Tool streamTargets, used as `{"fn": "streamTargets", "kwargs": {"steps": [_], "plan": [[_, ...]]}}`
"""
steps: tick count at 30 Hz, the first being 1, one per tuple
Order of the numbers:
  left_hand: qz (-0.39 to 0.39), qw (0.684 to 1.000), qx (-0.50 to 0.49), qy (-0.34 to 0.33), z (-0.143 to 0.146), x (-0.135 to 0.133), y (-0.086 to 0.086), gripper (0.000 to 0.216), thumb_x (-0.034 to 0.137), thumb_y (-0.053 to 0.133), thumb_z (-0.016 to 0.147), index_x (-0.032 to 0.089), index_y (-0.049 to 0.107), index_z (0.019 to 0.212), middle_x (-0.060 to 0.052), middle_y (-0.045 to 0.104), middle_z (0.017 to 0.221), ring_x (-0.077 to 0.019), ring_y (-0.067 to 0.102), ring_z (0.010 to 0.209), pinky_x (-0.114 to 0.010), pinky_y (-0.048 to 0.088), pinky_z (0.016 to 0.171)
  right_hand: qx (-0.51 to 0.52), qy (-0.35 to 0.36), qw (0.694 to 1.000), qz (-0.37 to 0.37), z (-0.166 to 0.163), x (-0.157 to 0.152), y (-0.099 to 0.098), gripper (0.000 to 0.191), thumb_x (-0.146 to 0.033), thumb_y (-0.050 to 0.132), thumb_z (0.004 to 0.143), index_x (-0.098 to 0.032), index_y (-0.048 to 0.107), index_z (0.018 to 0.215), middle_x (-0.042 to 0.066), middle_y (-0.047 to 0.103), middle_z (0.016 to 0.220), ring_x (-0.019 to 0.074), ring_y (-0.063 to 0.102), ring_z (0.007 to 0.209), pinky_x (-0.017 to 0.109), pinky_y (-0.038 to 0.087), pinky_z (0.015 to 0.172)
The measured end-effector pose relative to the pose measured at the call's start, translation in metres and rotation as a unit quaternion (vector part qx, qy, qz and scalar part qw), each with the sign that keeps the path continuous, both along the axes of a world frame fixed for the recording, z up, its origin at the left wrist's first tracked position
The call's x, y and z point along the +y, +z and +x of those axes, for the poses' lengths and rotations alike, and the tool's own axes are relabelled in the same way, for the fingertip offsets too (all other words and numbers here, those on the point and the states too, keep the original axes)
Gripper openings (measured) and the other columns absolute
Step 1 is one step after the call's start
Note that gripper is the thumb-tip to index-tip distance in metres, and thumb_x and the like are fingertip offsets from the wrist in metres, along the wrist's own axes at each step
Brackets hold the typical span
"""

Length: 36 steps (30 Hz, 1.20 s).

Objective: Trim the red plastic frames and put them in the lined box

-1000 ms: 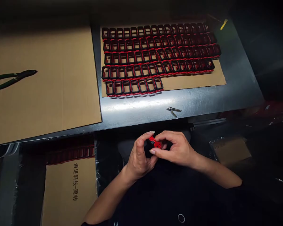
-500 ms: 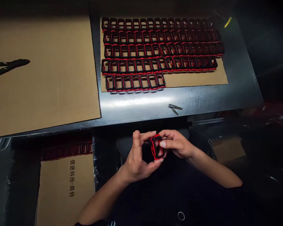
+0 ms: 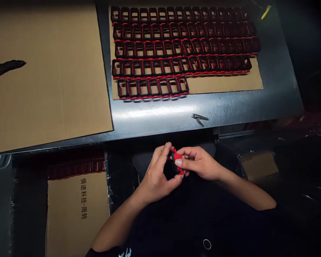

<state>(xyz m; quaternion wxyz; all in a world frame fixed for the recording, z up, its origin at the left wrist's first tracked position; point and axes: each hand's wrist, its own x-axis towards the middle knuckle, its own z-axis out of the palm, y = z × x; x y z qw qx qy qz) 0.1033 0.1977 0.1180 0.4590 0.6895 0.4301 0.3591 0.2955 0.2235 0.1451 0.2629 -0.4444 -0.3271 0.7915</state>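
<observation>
Between both hands, in front of the table edge, is a small red and black rectangular frame (image 3: pixel 178 157), turned so that one of its sides faces me. My left hand (image 3: pixel 158 175) holds it by the ends, fingertips at its top and thumb at its bottom. My right hand (image 3: pixel 200 163) pinches its right side, with the thumb on the red face and the other fingers partly hidden behind. On the table beyond, several rows of like red and black frames (image 3: pixel 153 87) stand on a cardboard sheet (image 3: pixel 224 85).
Two or more small metal bits (image 3: pixel 200 117) lie near the edge of the metal table (image 3: pixel 155 116). Pliers (image 3: pixel 8 67) rest on a large cardboard sheet (image 3: pixel 69 89) at left. A printed cardboard piece (image 3: pixel 66 217) and more frames (image 3: pixel 77 168) sit below, and a yellow item (image 3: pixel 266 12) lies far right.
The held frame has been turned from showing its opening to showing its side. My left fingers have closed in at its top end. The view has shifted slightly.
</observation>
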Motion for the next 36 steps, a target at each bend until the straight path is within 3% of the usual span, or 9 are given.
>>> {"fn": "streamTargets", "kwargs": {"steps": [3, 6, 11, 16, 19, 23, 27, 36], "plan": [[-0.026, 0.993, -0.11, 0.036, -0.003, -0.002, -0.005, 0.075, 0.021, 0.074, 0.082, 0.032, 0.042, 0.149, -0.012, 0.046, 0.138, -0.0273, 0.057, 0.127, -0.046, 0.055, 0.104, -0.08, -0.022, 0.995, 0.059, 0.005, 0.002, 0.009, 0.033, -0.046, 0.076, 0.083, -0.014, 0.071, 0.089, -0.001, 0.068, 0.066, 0.0082, 0.061, 0.056, 0.021, 0.053, 0.056], [-0.035, 0.979, -0.196, 0.039, -0.004, -0.006, -0.01, 0.076, 0.02, 0.076, 0.082, 0.032, 0.04, 0.148, -0.013, 0.043, 0.143, -0.026, 0.057, 0.129, -0.044, 0.056, 0.105, -0.121, -0.022, 0.989, 0.086, 0.007, 0.002, 0.014, 0.025, -0.037, 0.073, 0.082, -0.015, 0.071, 0.093, 0.0, 0.069, 0.07, 0.0104, 0.063, 0.06, 0.024, 0.053, 0.06], [0.024, 0.98, -0.197, 0.03, -0.002, -0.011, -0.017, 0.08, 0.013, 0.078, 0.08, 0.027, 0.039, 0.149, -0.013, 0.044, 0.143, -0.0238, 0.057, 0.13, -0.043, 0.054, 0.109, -0.158, 0.056, 0.98, 0.107, -0.003, 0.003, 0.019, 0.021, -0.024, 0.069, 0.076, -0.016, 0.073, 0.095, 0.0, 0.069, 0.076, 0.0104, 0.061, 0.063, 0.023, 0.05, 0.06], [0.076, 0.98, -0.181, 0.041, -0.001, -0.01, -0.02, 0.082, 0.01, 0.079, 0.078, 0.028, 0.04, 0.149, -0.012, 0.047, 0.141, -0.0226, 0.059, 0.128, -0.041, 0.057, 0.105, -0.176, 0.063, 0.973, 0.136, -0.009, 0.004, 0.02, 0.015, -0.019, 0.067, 0.074, -0.017, 0.072, 0.088, -0.001, 0.068, 0.073, 0.0106, 0.059, 0.062, 0.023, 0.049, 0.058], [0.026, 0.976, -0.213, 0.042, -0.001, -0.011, -0.02, 0.078, 0.017, 0.079, 0.081, 0.031, 0.04, 0.147, -0.011, 0.047, 0.142, -0.0238, 0.06, 0.129, -0.042, 0.058, 0.104, -0.135, 0.063, 0.982, 0.119, -0.006, 0.005, 0.017, 0.019, -0.023, 0.069, 0.075, -0.016, 0.071, 0.093, -0.001, 0.068, 0.075, 0.0103, 0.06, 0.063, 0.023, 0.049, 0.06], [-0.054, 0.969, -0.238, 0.047, 0.001, -0.012, -0.019, 0.072, 0.024, 0.081, 0.082, 0.032, 0.043, 0.143, -0.012, 0.048, 0.145, -0.0277, 0.059, 0.132, -0.044, 0.058, 0.103, -0.052, 0.044, 0.997, 0.038, 0.0, 0.004, 0.01, 0.027, -0.029, 0.075, 0.075, -0.015, 0.068, 0.097, -0.002, 0.067, 0.075, 0.0096, 0.061, 0.063, 0.024, 0.052, 0.063], [-0.058, 0.961, -0.265, 0.045, 0.005, -0.012, -0.02, 0.073, 0.022, 0.082, 0.08, 0.031, 0.045, 0.142, -0.012, 0.05, 0.145, -0.0274, 0.059, 0.133, -0.042, 0.058, 0.105, -0.012, 0.026, 1.0, -0.011, 0.002, 0.002, 0.004, 0.032, -0.032, 0.08, 0.074, -0.015, 0.066, 0.097, -0.003, 0.066, 0.073, 0.0086, 0.062, 0.061, 0.023, 0.054, 0.062], [-0.065, 0.959, -0.272, 0.042, 0.008, -0.012, -0.027, 0.07, 0.027, 0.079, 0.084, 0.033, 0.041, 0.143, -0.014, 0.049, 0.149, -0.0313, 0.054, 0.139, -0.049, 0.054, 0.107, -0.012, 0.024, 1.0, 0.003, 0.0, 0.003, -0.001, 0.037, -0.04, 0.085, 0.075, -0.015, 0.068, 0.095, -0.003, 0.067, 0.071, 0.0085, 0.062, 0.059, 0.024, 0.054, 0.062]]}}
